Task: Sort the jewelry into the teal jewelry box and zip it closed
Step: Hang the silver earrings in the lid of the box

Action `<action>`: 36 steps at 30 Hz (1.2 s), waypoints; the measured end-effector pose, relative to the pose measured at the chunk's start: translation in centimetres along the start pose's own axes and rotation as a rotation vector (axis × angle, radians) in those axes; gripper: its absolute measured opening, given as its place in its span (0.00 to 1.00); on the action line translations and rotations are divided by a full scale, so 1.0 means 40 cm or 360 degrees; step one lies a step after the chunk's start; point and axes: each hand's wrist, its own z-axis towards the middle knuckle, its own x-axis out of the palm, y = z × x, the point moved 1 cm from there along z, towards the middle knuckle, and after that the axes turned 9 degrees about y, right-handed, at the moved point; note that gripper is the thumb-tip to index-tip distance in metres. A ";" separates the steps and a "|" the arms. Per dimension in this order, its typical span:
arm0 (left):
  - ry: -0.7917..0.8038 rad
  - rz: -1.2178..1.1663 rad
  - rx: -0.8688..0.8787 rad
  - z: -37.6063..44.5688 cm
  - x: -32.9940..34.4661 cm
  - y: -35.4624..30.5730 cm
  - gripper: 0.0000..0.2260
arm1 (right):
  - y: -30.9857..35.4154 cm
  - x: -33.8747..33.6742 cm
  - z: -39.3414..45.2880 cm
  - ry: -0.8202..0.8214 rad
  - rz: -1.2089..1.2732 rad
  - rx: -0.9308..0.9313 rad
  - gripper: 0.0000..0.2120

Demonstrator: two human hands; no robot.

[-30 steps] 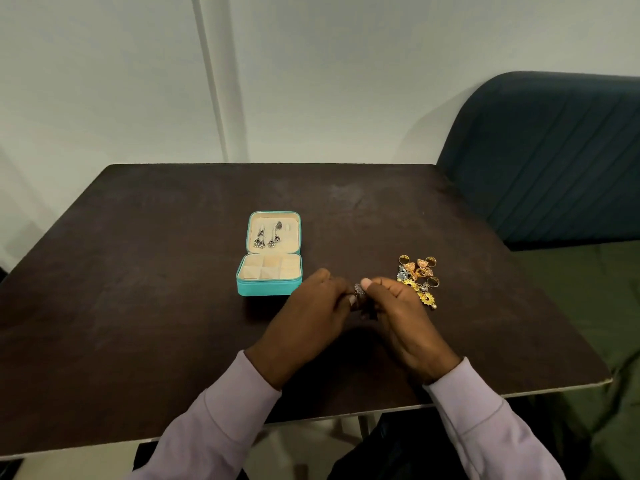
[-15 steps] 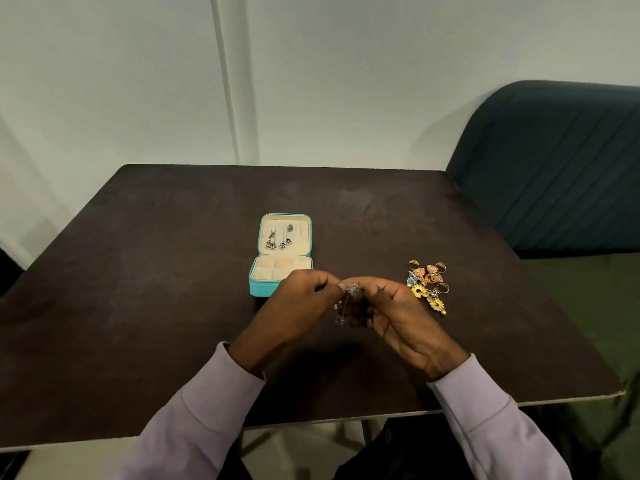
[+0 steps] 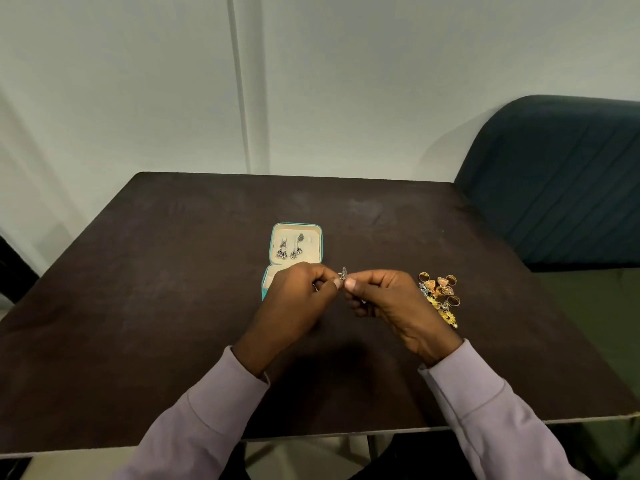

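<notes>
Hands meeting above the dark brown worktop (image 3: pixel 173 306): left hand (image 3: pixel 298 303) and right hand (image 3: pixel 391 306) are both pinching a small silver earring (image 3: pixel 343 274) beside the open teal zip-up jewelry box (image 3: pixel 295 227). Steadying its post should be helping insertion. Gold jewelry pile (image 3: pixel 440 296) is lying right. No writing is showing.

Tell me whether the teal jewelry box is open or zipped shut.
Open. The teal jewelry box has its lid laid back, showing the cream lining with two silver earrings hanging on it; the left hand hides part of the base.
</notes>
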 end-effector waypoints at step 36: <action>-0.0632 0.0188 -0.0355 0.264 -0.037 0.162 0.11 | 0.025 -0.029 0.253 -0.0142 -0.0638 -0.0292 0.06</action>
